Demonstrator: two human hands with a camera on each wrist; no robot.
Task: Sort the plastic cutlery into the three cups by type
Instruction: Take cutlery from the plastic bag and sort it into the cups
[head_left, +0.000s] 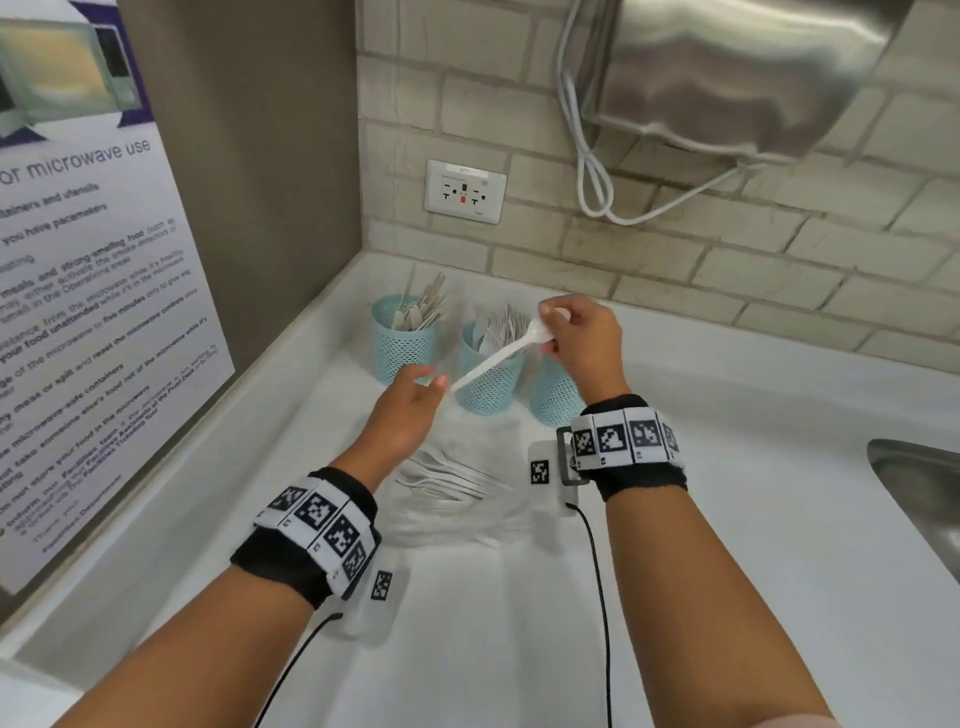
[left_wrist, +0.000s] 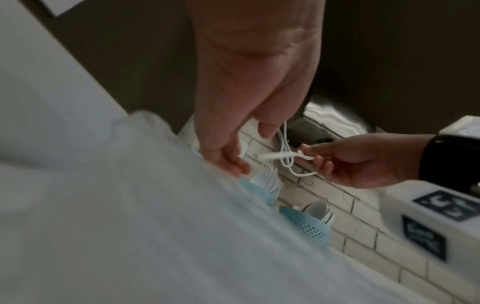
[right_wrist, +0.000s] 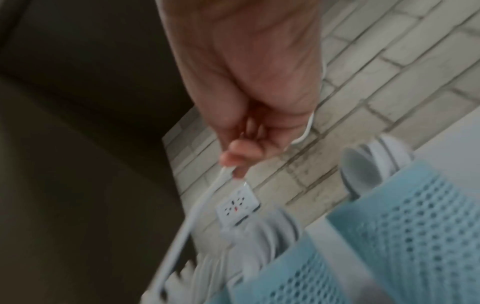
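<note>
From my remote seat, much was hard to read. The right wrist view was smeared with blur, and in the head view the right hand (head_left: 582, 338) hid most of the third pale blue perforated plastic cup (head_left: 553, 397), so I could not see its contents there. Only the left wrist view showed spoon bowls in that cup (left_wrist: 306, 224) and fork tines in the middle cup (left_wrist: 259, 191); the head view showed the middle one (head_left: 488, 374) and the left cup (head_left: 402, 343) packed with white cutlery, types unclear.

The white bench (head_left: 727, 519) ran to a pale brick-tiled wall (head_left: 675, 249) with a white wall socket (head_left: 464, 190) at 12 o'clock, a steel dispenser (head_left: 727, 73) with a looped white cable (head_left: 597, 182) at 1 o'clock, a microwave-use poster (head_left: 93, 291) at 9 o'clock, and a steel sink (head_left: 924, 499) cut off at 3 o'clock.

My right grip pinched the bowl end of a white plastic spoon (head_left: 498, 358), held in the air over the middle cup, handle slanting toward 7 o'clock. My left hand (head_left: 405, 410) hovered beside the handle tip, fingers relaxed, holding nothing. A loose pile of white plastic cutlery (head_left: 447, 483) lay on the bench between my wrists, forks visible.
</note>
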